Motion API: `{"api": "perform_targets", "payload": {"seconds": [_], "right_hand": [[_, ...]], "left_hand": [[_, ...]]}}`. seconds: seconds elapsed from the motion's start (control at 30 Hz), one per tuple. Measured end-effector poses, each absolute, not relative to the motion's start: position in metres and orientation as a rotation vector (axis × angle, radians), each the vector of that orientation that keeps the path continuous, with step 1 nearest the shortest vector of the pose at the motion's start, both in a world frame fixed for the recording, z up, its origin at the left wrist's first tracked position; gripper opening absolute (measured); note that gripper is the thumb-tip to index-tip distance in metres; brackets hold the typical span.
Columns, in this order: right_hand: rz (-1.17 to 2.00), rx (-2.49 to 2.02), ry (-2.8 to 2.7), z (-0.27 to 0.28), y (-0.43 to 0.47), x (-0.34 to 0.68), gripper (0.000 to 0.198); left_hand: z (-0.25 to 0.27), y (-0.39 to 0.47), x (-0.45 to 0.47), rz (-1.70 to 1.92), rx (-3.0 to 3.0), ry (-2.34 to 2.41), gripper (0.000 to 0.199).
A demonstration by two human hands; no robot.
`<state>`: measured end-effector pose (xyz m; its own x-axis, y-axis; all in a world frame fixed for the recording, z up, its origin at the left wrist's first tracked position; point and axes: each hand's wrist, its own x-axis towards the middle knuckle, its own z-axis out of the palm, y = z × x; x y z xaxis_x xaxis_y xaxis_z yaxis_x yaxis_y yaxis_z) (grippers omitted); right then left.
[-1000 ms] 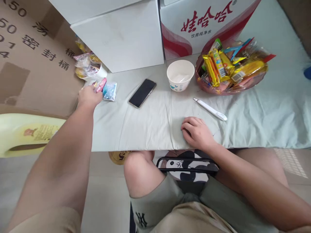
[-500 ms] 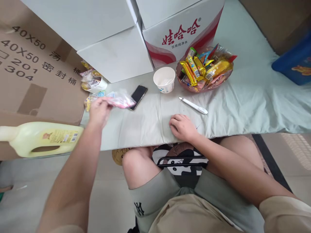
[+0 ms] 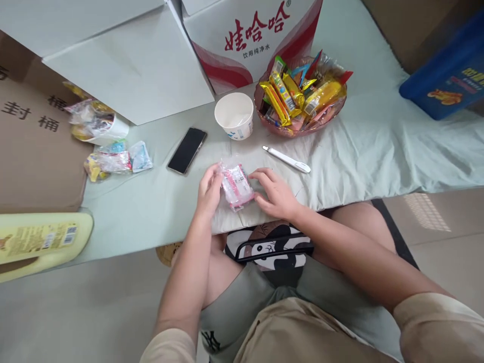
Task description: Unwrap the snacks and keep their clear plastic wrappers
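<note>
A small clear plastic packet with pink markings point(image 3: 238, 186) is in front of me at the table's near edge. My left hand point(image 3: 210, 190) pinches its left side between thumb and fingers. On its right, my right hand point(image 3: 276, 194) has thumb and fingers apart, the tips close to the packet's edge; whether they touch it I cannot tell. A white paper cup point(image 3: 234, 118) stands just behind the packet. Right of the cup, a white utility knife point(image 3: 287, 159) lies on the cloth, and a black phone point(image 3: 187, 150) rests to the left.
A pink glass bowl point(image 3: 302, 132) of wrapped snacks stands behind the knife. At left are several loose packets point(image 3: 117, 160), a filled white cup point(image 3: 117, 131) and a yellow bottle point(image 3: 49, 239). White cartons point(image 3: 132, 65) line the back; a blue container point(image 3: 446, 70) stands at right.
My left hand has carried the packet from beside the phone on the left to the middle, near my right hand. My right hand's fingers have spread towards it. The view has shifted.
</note>
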<state>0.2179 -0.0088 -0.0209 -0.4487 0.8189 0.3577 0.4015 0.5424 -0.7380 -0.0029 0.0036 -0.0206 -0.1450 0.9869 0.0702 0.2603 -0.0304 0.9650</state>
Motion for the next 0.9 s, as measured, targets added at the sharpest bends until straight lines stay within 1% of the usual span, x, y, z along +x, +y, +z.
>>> {"api": "perform_targets", "payload": {"seconds": [0.13,0.17,0.23,0.27,0.33,0.4,0.43,0.47,0.6,0.7,0.8,0.9], "right_hand": [[0.792,-0.828,-2.104,-0.021,-0.011,0.217,0.049],[0.796,-0.817,-2.126,-0.022,-0.012,0.216,0.047],[0.782,-0.824,-2.17,-0.023,-0.013,0.216,0.033],[0.77,-0.826,-2.179,-0.023,-0.013,0.216,0.023],[0.762,-0.816,-2.153,-0.022,-0.012,0.218,0.011],[0.785,-0.822,-2.084,-0.019,-0.012,0.22,0.009],[0.803,-0.841,-2.05,-0.017,-0.012,0.221,0.009],[0.821,-0.87,-2.02,-0.015,-0.012,0.222,0.01],[0.85,-1.03,-1.931,-0.01,-0.014,0.223,0.017],[0.832,-1.136,-1.873,-0.01,-0.015,0.223,0.02],[0.786,-1.231,-1.838,-0.012,-0.014,0.224,0.017],[0.696,-1.289,-1.825,-0.013,-0.011,0.224,0.008]], "left_hand": [[-0.022,-0.003,-0.016,1.231,1.43,1.422,0.056],[-0.021,-0.003,-0.017,1.229,1.463,1.408,0.061],[-0.019,-0.004,-0.017,1.193,1.55,1.393,0.066],[-0.018,-0.004,-0.016,1.172,1.595,1.386,0.063],[-0.016,-0.005,-0.012,1.135,1.683,1.339,0.044],[-0.014,-0.006,-0.007,1.088,1.761,1.233,0.02],[-0.013,-0.007,-0.003,1.059,1.796,1.175,0.013],[-0.012,-0.008,0.001,1.028,1.826,1.125,0.011],[-0.007,-0.009,0.014,0.898,1.914,1.028,0.014],[-0.003,-0.008,0.019,0.851,1.917,0.956,0.02],[-0.004,-0.01,0.025,0.881,1.889,0.937,0.021],[-0.01,-0.013,0.036,0.993,1.86,1.041,0.023]]}}
